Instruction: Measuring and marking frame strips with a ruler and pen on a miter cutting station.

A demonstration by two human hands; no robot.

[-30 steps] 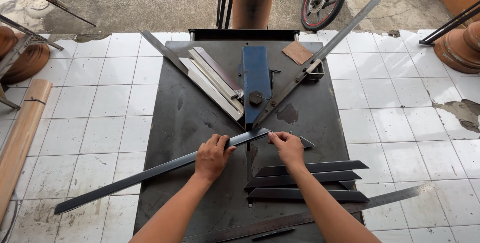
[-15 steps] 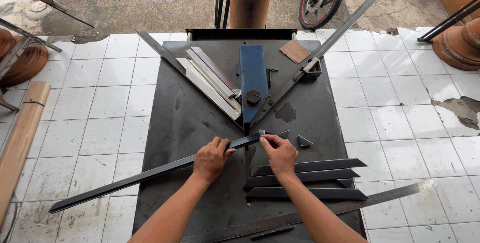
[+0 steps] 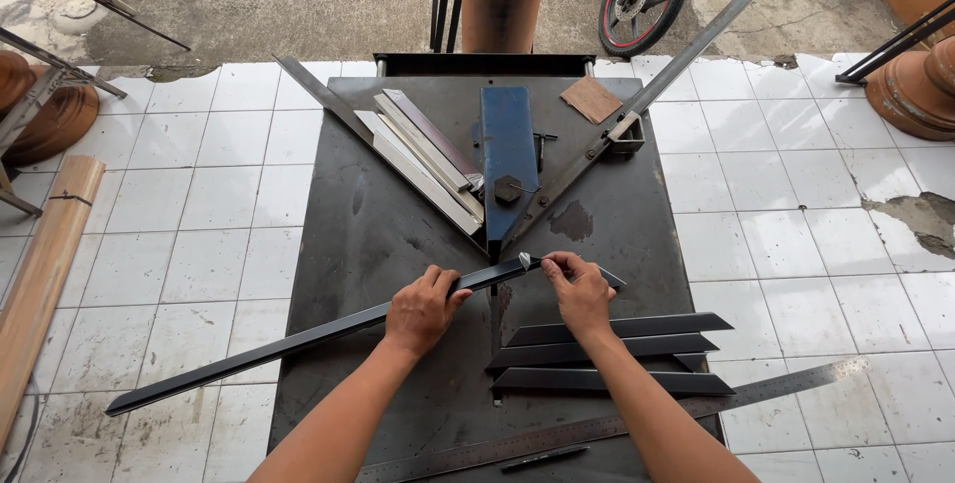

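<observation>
Dark metal strip [image 3: 298,342] lies slanted across my dark steel worktop [image 3: 398,224], its low end overhanging the white tiled floor [image 3: 179,204] on the left. My left hand [image 3: 423,309] is clamped over its upper part, palm down. My right hand [image 3: 580,291] pinches its cut tip. Just below that hand lie three cut strips [image 3: 612,354], stacked in rows. A steel ruler [image 3: 617,423] slants along the near edge.

Both forearms are extended forward from the lower edge, converging slightly. The left hand [image 3: 423,309] is closed in a palm-down grip, thumb pointed rightward. The right hand [image 3: 580,291] is held knuckles up, its fingertips [image 3: 550,263] pinched together just beyond the left thumb.
</observation>
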